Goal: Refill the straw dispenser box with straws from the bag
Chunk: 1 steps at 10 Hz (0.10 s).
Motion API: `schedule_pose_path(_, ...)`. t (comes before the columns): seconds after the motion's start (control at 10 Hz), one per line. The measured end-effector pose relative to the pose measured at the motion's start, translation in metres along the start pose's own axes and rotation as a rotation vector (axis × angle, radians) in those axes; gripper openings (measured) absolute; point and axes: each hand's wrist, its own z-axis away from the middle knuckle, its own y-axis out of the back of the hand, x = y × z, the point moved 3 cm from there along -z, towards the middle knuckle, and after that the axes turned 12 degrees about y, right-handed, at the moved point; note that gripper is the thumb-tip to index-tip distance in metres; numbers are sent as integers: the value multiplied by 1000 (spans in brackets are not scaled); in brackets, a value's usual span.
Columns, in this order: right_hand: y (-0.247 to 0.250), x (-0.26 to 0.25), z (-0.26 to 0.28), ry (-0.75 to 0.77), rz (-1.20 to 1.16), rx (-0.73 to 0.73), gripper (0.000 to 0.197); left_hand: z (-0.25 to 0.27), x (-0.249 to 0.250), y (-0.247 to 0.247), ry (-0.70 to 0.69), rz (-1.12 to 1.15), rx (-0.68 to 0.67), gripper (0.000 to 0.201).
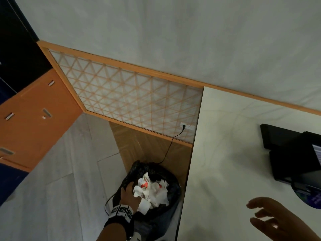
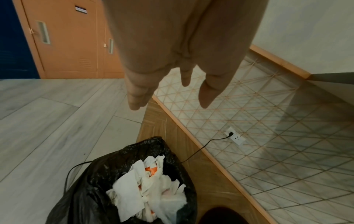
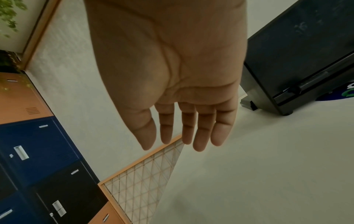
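No straws, straw bag or dispenser box show in any view. My left hand (image 1: pixel 129 193) hangs over a bin lined with a black bag (image 1: pixel 172 185) full of crumpled white paper (image 1: pixel 156 190); in the left wrist view the left hand (image 2: pixel 170 91) has straight fingers and holds nothing, with the paper waste (image 2: pixel 145 194) below it. My right hand (image 1: pixel 267 216) hovers above the white counter (image 1: pixel 225 153) with its fingers spread; the right wrist view shows the right hand (image 3: pixel 182 141) empty, palm flat.
A black machine (image 1: pixel 295 153) stands on the counter at the right, also the black machine (image 3: pixel 298 57). A cable (image 1: pixel 168 148) runs from a wall socket (image 1: pixel 187 126) down behind the bin. Orange and blue lockers (image 1: pixel 34 119) line the left wall. Lattice panel (image 1: pixel 130 94) behind.
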Motion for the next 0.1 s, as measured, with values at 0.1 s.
schedule_pose_path(0.1, -2, 6, -4, 27, -35, 21, 78, -19, -36, -16, 72, 31, -22, 73)
